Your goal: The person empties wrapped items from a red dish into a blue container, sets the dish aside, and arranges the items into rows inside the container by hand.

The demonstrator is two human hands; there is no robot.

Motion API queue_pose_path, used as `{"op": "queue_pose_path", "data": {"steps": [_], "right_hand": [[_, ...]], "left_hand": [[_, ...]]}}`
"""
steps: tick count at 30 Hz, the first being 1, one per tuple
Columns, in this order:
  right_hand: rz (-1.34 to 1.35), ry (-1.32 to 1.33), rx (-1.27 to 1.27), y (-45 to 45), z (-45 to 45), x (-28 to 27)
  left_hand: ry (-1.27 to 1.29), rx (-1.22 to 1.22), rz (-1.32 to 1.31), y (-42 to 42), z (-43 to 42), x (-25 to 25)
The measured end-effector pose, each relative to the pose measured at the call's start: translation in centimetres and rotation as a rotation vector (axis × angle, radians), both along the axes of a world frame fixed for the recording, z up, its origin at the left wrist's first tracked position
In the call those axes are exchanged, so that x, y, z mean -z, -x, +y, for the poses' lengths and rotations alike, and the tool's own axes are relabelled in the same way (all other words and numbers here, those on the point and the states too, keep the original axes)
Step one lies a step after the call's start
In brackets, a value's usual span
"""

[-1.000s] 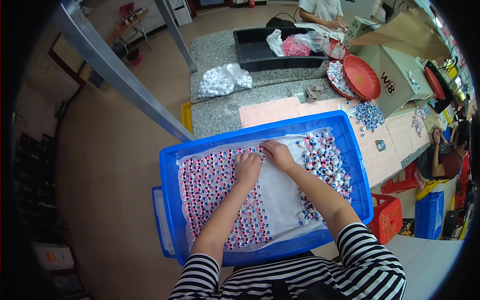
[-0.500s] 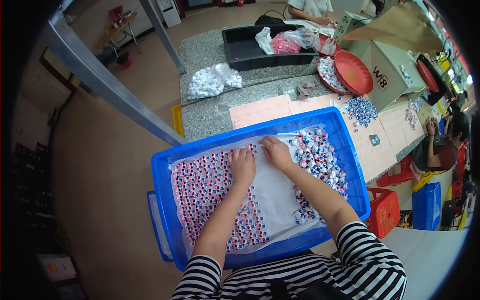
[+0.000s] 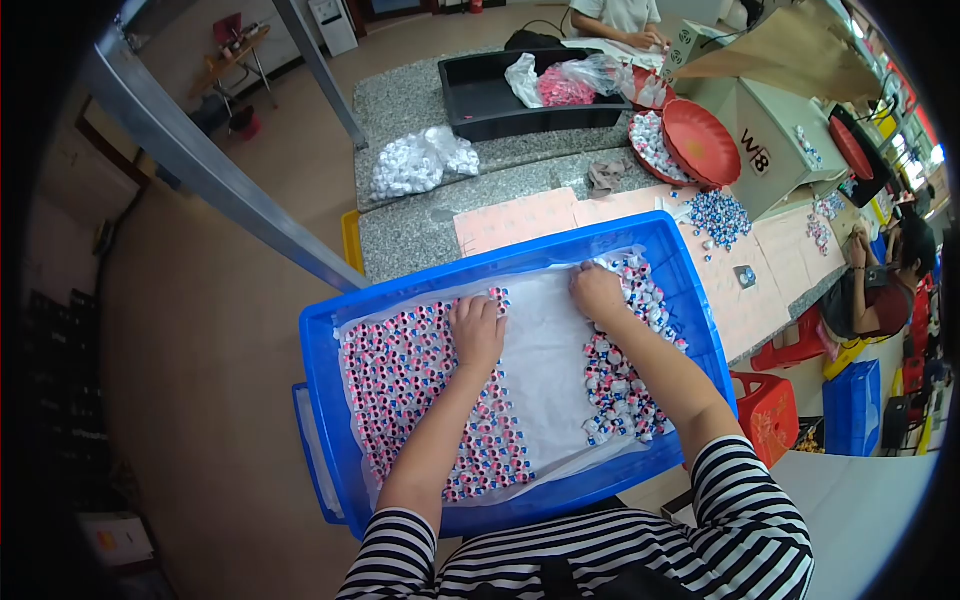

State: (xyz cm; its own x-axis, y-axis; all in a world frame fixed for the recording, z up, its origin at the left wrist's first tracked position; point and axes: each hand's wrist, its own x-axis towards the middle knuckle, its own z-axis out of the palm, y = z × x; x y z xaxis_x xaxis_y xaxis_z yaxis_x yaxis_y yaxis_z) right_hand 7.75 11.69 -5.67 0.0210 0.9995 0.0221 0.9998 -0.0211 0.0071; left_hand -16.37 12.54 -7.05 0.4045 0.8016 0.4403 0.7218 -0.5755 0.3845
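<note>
Figurines (image 3: 400,370), small and painted pink, white and blue, fill a blue tray (image 3: 480,266) in close rows at left and a loose pile (image 3: 615,398) at right. White cloth (image 3: 545,360) shows between, likely cushioning them, while the raised walls likely keep them in. The left hand (image 3: 478,332), fingers bent and close together, rests at the rows' inner edge, perhaps steadying them. The right hand (image 3: 598,293) curls narrowly at the pile's far end; whether either grips a piece cannot be told.
</note>
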Motion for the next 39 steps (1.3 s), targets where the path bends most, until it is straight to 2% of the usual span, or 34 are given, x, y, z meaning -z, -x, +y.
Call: {"op": "queue_pose_path", "data": {"steps": [9,14,17,18,20,24,29,34,36,38,39], "right_hand": [[-0.131,-0.058,-0.139,0.1,-0.5,0.3],[-0.083,-0.125,-0.187,0.5,-0.9,-0.7],[0.955,0.073,0.07,3.0,-1.8,-0.4],[0.956,0.07,0.075,4.0,-2.1,0.2],[1.474,0.162,0.219,5.8,-2.1,2.1],[1.374,0.251,0.239,7.5,-1.2,3.8],[1.188,0.23,0.216,8.6,-0.3,3.0],[1.05,0.056,0.135,7.2,-1.0,2.9],[0.983,-0.014,0.101,6.6,-1.4,2.2],[0.815,-0.192,0.194,4.2,-1.7,0.9],[0.639,-0.225,0.275,2.5,-1.6,0.4]], "left_hand": [[-0.029,0.056,0.01,0.3,0.0,-0.6],[-0.003,0.069,0.015,0.2,0.8,0.1],[0.003,0.062,-0.044,0.4,0.8,-0.1],[0.003,0.068,-0.044,0.5,0.9,-0.1],[-0.004,0.066,-0.067,0.6,1.0,0.1],[-0.016,0.067,-0.045,0.8,1.1,0.6],[0.007,0.066,-0.045,0.7,0.6,0.2],[0.002,0.124,-0.068,0.6,-1.1,-1.3],[-0.016,0.143,0.0,0.7,-1.3,-1.0],[-0.028,0.152,0.033,0.8,-0.9,-0.7],[-0.028,0.16,0.04,0.8,-0.8,-0.2]]}}
